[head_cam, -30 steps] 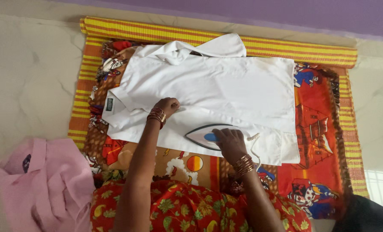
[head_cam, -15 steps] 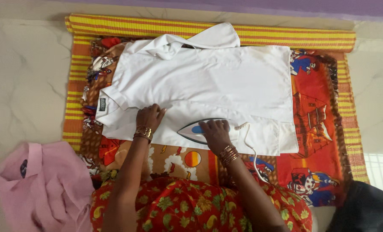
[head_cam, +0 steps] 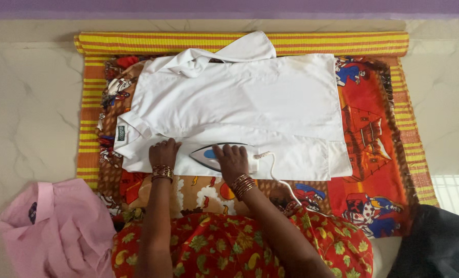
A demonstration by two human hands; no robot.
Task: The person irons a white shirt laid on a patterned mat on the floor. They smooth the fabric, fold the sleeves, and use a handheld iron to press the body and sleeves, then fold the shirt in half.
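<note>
A pink cloth (head_cam: 59, 226) lies crumpled on the floor (head_cam: 29, 113) off the near left corner of the mat (head_cam: 414, 154). On the mat a printed blanket (head_cam: 373, 128) is spread, and my white shirt (head_cam: 239, 98) lies flat across it, collar toward the left edge. My left hand (head_cam: 162, 153) presses flat on the shirt's near edge, fingers together, holding nothing, just left of the iron (head_cam: 214, 154). My right hand (head_cam: 233, 159) is clamped on the iron's handle, fingers wrapped over it; the iron sits on the shirt's near strip, its tip pointing left. Its white cord (head_cam: 278, 175) curls off to the right and runs back toward my lap. A dark cloth (head_cam: 435, 247) lies at the near right corner.
</note>
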